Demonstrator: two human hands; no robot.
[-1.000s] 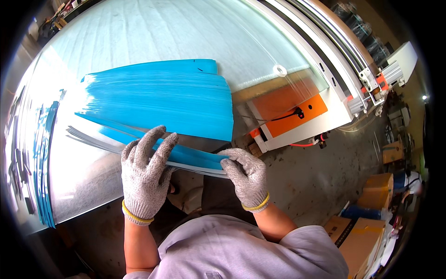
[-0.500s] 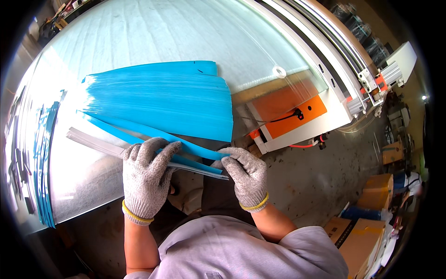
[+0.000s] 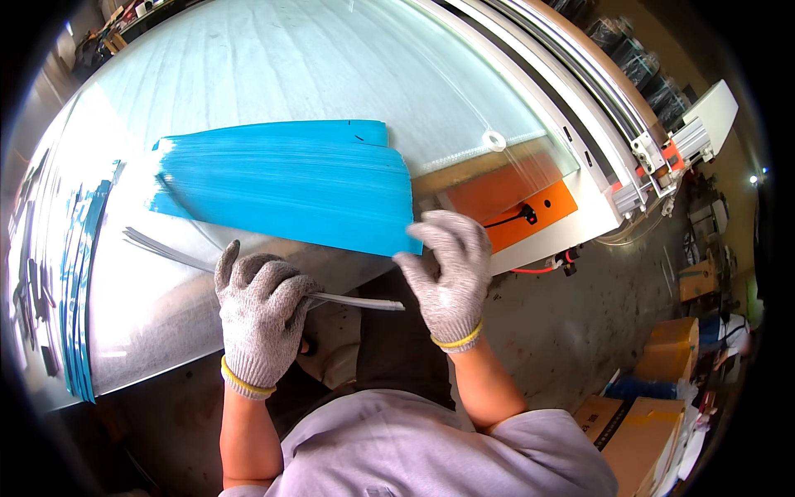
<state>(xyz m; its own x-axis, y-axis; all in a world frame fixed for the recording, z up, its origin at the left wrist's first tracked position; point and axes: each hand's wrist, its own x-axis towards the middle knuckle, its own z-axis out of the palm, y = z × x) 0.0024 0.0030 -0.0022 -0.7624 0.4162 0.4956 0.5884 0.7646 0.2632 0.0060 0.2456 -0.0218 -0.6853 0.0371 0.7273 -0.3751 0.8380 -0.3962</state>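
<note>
My left hand [image 3: 262, 311], in a grey knit glove with a yellow cuff, is closed around a few thin grey strips [image 3: 358, 303]. They stick out on both sides of the fist, the left ends over the table and the right ends toward my right hand. My right hand [image 3: 451, 277], gloved alike, has thumb and fingers apart at the near right corner of a fanned stack of bright blue strips [image 3: 290, 182]. Its fingertips are slightly blurred, and nothing shows held in them. The stack lies on the glass-topped table [image 3: 273, 83].
Several blue strips [image 3: 81, 290] lie at the table's left, beside dark scraps [image 3: 37, 290]. On the right stand a white machine rail [image 3: 571, 108] with an orange panel [image 3: 551, 205] and a black cable. A white ring [image 3: 493, 141] rests on the glass. Cardboard boxes [image 3: 642, 443] stand on the floor.
The loose blue strips held between my hands have left them, and the stack's near edge now looks even. My right hand has moved up and opened; my left still grips the grey strips.
</note>
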